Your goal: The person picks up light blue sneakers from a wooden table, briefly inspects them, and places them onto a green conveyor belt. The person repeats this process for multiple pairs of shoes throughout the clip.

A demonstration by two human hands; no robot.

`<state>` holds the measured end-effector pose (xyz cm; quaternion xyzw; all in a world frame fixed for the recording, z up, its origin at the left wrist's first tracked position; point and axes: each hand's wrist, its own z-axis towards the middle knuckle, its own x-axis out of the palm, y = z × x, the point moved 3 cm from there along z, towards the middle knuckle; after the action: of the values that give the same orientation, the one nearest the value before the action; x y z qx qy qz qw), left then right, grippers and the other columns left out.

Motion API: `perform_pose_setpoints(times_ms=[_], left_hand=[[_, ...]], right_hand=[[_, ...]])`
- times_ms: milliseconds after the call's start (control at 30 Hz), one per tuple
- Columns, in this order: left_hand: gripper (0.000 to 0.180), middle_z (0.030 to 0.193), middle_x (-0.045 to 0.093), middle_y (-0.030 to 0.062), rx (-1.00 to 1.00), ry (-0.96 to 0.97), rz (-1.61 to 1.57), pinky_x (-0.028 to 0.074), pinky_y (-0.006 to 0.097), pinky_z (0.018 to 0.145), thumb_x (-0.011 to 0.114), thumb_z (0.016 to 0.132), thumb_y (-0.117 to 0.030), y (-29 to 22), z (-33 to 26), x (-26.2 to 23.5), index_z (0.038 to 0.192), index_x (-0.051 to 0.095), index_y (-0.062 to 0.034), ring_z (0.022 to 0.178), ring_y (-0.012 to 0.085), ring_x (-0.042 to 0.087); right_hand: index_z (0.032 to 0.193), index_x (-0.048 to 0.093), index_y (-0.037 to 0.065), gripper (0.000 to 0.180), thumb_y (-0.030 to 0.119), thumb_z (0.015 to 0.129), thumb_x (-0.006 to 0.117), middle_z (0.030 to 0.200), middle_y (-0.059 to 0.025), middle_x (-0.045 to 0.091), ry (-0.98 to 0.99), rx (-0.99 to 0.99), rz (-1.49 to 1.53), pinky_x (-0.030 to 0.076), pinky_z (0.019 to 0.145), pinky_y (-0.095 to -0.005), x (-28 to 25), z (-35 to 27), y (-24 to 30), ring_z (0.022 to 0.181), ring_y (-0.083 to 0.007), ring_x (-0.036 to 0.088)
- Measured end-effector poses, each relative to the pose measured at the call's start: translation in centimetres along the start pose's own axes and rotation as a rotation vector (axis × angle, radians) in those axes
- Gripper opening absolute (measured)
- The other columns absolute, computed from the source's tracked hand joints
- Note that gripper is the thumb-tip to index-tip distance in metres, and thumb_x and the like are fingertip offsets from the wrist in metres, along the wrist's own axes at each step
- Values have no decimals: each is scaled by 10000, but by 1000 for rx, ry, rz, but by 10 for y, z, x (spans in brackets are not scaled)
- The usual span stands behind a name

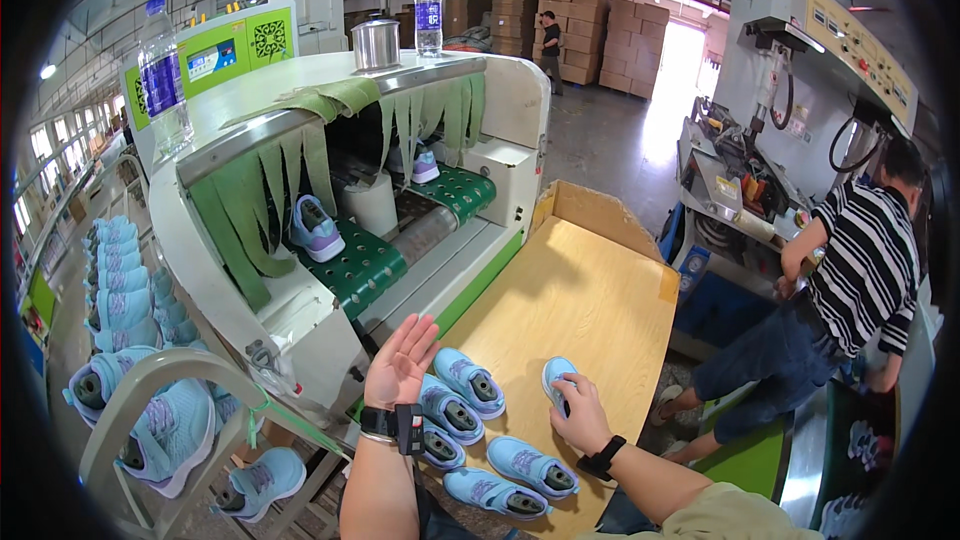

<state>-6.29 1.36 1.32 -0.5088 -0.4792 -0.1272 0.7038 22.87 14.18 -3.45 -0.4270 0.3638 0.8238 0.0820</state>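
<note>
My right hand [582,414] grips a light blue sneaker [556,370] at its collar, over the wooden tabletop [590,290]. Palm up with its fingers stretched out, my left hand [403,365] is empty; it hovers beside the machine's front edge. Close to it lies a row of blue sneakers [470,380] with dark shoe lasts in their openings. Two more blue sneakers [532,465] rest at the table's near edge. Inside the machine, a blue and lilac sneaker [317,230] stands on the green perforated conveyor belt [365,275], and another sneaker [425,166] sits on the farther belt.
Green strip curtains [265,210] hang over the white machine's [330,90] openings. Bottles [428,15] and a metal pot [376,46] stand on top. A rack with several sneakers [122,285] is at the left. At the right, a person in a striped shirt [865,255] works by another machine.
</note>
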Motion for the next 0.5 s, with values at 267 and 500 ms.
perform_pose_setpoints(times_ms=[267,500], left_hand=[[469,1438,489,184,-4,-4,-5,363,455,1126,436,1018,-253,0,1,-1,1403,450,15,1322,303,483],[466,1435,491,185,-3,-12,-9,369,457,1123,433,1019,-250,0,2,-2,1398,452,20,1323,304,482]], right_hand=[[1168,605,63,419,97,760,693,1277,-179,519,9,8,-10,443,996,-448,0,0,-1,1190,-398,481],[1165,606,67,418,89,755,681,1264,-170,525,8,7,1,439,997,-444,-2,1,2,1170,-398,483]])
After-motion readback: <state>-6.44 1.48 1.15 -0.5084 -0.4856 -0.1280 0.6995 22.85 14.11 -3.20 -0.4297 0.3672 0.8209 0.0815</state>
